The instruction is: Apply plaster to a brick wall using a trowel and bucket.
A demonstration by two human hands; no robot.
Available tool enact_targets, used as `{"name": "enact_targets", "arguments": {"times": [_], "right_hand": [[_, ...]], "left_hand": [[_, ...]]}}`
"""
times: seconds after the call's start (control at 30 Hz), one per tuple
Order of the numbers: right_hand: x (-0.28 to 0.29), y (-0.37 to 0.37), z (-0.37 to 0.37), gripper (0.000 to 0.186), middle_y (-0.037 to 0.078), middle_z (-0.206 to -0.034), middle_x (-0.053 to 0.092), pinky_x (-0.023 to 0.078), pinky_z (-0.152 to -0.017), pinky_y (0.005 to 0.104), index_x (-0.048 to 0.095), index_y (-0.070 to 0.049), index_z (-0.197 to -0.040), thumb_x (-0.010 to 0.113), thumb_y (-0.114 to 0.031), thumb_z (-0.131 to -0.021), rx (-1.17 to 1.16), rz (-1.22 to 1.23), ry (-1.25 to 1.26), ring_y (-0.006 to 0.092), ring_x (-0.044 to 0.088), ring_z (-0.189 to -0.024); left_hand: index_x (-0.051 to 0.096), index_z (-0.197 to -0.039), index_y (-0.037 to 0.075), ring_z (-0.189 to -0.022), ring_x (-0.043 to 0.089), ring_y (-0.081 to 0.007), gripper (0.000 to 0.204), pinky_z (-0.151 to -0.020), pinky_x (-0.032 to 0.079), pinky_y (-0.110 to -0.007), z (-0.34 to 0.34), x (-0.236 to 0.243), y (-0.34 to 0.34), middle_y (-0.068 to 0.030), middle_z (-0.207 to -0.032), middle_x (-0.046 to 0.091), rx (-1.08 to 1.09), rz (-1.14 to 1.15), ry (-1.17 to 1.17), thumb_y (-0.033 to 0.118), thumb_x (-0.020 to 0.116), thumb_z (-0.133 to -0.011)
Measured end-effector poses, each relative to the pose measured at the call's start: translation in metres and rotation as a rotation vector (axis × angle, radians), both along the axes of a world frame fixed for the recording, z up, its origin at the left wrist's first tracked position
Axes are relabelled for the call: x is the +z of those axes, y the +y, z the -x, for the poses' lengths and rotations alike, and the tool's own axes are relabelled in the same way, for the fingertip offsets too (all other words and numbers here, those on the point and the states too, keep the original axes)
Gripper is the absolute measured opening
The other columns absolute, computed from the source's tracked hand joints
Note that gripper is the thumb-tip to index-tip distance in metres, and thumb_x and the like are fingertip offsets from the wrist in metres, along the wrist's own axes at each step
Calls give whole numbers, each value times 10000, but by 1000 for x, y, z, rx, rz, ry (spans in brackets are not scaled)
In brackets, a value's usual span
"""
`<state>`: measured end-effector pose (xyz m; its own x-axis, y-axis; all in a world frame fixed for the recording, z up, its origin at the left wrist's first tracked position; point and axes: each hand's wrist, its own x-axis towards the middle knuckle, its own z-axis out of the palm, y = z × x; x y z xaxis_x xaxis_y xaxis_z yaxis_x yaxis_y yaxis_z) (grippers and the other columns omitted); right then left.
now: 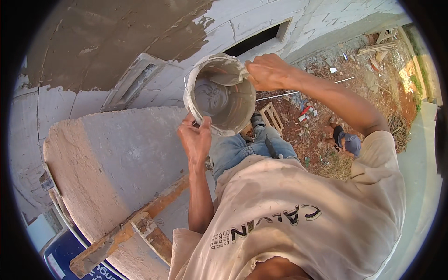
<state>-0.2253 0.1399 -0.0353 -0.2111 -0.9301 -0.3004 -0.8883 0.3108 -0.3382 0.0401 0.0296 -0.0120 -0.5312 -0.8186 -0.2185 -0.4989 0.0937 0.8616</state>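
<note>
A mortar-caked bucket is held tilted in front of me, above my legs. Wet grey mortar lies in its bottom. My left hand is closed on the bucket's near-left rim, thumb on top. At the far-right rim my right hand makes a fist round what looks like the handle of a mortar-coated scoop. The scoop's bowl sits inside the bucket against its upper wall; the handle is mostly hidden by my fingers.
Ahead rises a block wall, partly covered with brown wet plaster, with a dark opening. A concrete slab and wooden boards are at left. Far below right, a person is on debris-strewn ground.
</note>
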Motion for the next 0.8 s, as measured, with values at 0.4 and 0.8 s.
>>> {"name": "enact_targets", "arguments": {"times": [0.4,0.8], "right_hand": [[-44,61,-41,389,49,-661,584,453,-360,304,658,-16,-903,586,-387,-992,-544,-504,-1192,142,556,-441],[-71,136,-35,450,56,-603,575,363,-275,246,646,-17,-1027,551,-456,-1047,-724,-256,-1898,110,468,-338]], "left_hand": [[625,-1322,-175,-678,603,-125,503,-627,517,-320,15,-53,30,-239,-1083,777,-181,12,74,40,709,-875],[753,-1136,-86,-837,656,-111,275,-781,539,-292,19,-53,16,-100,-973,780,-340,-154,119,-13,683,-881]]}}
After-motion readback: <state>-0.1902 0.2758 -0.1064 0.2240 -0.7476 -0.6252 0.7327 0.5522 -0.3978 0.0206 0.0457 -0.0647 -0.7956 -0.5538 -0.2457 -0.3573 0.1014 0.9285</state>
